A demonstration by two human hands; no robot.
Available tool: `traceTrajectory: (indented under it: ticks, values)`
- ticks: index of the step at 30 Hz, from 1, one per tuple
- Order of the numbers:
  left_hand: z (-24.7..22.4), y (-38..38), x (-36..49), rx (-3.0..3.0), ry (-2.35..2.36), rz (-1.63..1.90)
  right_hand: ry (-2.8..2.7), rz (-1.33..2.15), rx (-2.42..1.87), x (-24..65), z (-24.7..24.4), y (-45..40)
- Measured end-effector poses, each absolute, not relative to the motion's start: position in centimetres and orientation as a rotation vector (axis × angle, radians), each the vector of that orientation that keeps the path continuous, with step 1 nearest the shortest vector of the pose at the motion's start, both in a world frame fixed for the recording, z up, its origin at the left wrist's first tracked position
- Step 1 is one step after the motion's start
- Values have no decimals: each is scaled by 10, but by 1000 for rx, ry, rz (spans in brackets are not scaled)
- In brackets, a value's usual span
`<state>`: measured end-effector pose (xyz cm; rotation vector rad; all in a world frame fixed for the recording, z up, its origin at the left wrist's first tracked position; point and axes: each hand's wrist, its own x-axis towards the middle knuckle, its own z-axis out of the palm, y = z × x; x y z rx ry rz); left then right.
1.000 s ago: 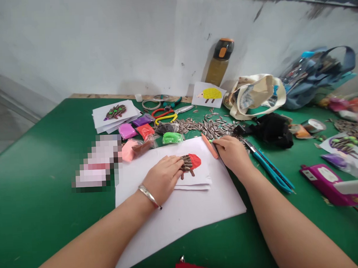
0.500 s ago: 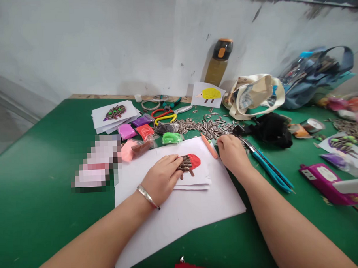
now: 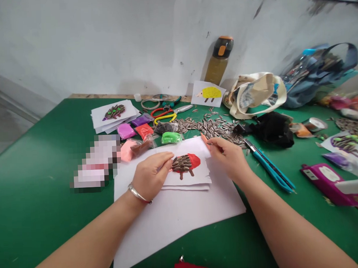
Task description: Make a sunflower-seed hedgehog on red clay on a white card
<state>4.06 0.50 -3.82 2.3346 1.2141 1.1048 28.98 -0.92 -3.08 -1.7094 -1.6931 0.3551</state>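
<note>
A hedgehog picture (image 3: 183, 164) of striped sunflower seeds, red clay and brown legs lies on a small stack of white cards, over a larger white sheet (image 3: 176, 213). My left hand (image 3: 152, 172), with a silver bracelet at the wrist, rests on the left part of the cards, fingers extended and thumb beside the picture. It covers the picture's left end. My right hand (image 3: 227, 155) is closed around a slim orange clay tool (image 3: 204, 139) at the cards' upper right; only the tool's far end shows clearly.
Loose sunflower seeds (image 3: 216, 128), clay packets (image 3: 171, 138) and scissors (image 3: 166, 117) lie beyond the sheet. A blue utility knife (image 3: 269, 165) and black pouch (image 3: 275, 129) are on the right. A bottle (image 3: 219, 61), yellow hedgehog card (image 3: 208, 94) and cloth bag (image 3: 257, 95) stand along the wall.
My left hand has slid left, uncovering more of the seeds on the picture. My right hand has moved left and taken hold of the orange tool that lay on the sheet.
</note>
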Motion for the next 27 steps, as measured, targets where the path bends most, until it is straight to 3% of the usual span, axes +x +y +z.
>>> traceTrajectory:
  ticks: [12, 27]
  values:
    - [-41, 6, 44, 2598, 1031, 851, -1880, 466, -1577, 268, -27, -24]
    - [-40, 3, 47, 2690, 969, 884, -2083, 620, -1500, 260, -18, -31]
